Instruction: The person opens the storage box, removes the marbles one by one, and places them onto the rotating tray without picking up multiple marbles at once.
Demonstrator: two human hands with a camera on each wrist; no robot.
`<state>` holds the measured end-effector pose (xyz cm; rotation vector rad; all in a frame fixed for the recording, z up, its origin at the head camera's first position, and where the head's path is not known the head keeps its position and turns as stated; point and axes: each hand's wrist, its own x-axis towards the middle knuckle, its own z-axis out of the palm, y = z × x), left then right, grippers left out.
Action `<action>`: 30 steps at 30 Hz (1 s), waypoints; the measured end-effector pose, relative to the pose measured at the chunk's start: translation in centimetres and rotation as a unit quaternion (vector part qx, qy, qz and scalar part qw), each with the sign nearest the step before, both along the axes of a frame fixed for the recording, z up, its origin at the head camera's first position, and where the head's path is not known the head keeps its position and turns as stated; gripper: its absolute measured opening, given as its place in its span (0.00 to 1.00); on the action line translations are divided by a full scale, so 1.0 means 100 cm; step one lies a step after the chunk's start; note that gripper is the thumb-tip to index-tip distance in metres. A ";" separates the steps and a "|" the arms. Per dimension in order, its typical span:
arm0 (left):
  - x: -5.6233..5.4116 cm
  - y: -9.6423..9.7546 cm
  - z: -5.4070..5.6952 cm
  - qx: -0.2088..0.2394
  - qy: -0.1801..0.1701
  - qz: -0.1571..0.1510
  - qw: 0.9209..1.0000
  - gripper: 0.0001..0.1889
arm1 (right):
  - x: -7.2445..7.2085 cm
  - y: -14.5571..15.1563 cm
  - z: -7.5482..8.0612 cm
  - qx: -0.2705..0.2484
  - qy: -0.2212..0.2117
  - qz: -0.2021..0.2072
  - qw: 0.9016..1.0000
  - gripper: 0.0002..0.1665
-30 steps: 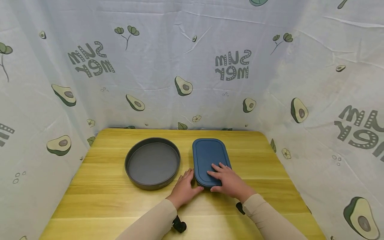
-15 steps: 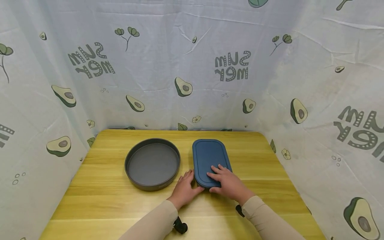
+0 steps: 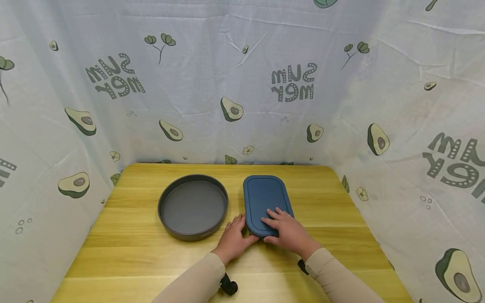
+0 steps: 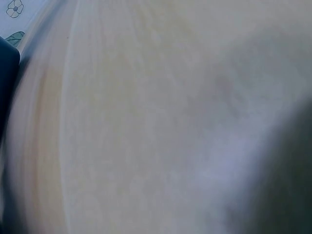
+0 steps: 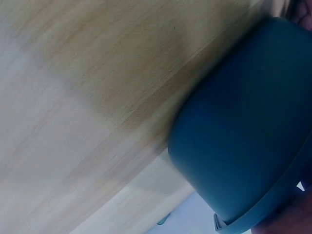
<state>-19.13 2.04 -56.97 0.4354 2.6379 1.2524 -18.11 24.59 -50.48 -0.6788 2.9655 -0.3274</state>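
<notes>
A rectangular blue food container with rounded corners lies on the table, its lid on. My left hand holds its near left corner, fingers along the left side and thumb at the front. Over the lid's near right part, my right hand rests with fingers spread and thumb down by the front edge. From the right wrist, the container's blue side wall fills the right half, with part of a hand at the lid rim. The left wrist view catches only a dark blue edge.
A round dark grey baking pan sits left of the container, close to my left hand. The wood-grain table ends at a back edge before an avocado-print curtain, which also encloses both sides.
</notes>
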 end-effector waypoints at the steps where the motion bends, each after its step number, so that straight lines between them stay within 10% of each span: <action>1: 0.000 0.000 0.000 0.000 0.000 0.000 1.000 0.48 | 0.000 0.000 0.000 0.002 0.001 0.000 1.000 0.39; 30: -0.002 0.001 -0.002 -0.007 -0.007 0.001 1.000 0.48 | 0.000 0.000 0.000 0.017 0.027 0.020 0.999 0.37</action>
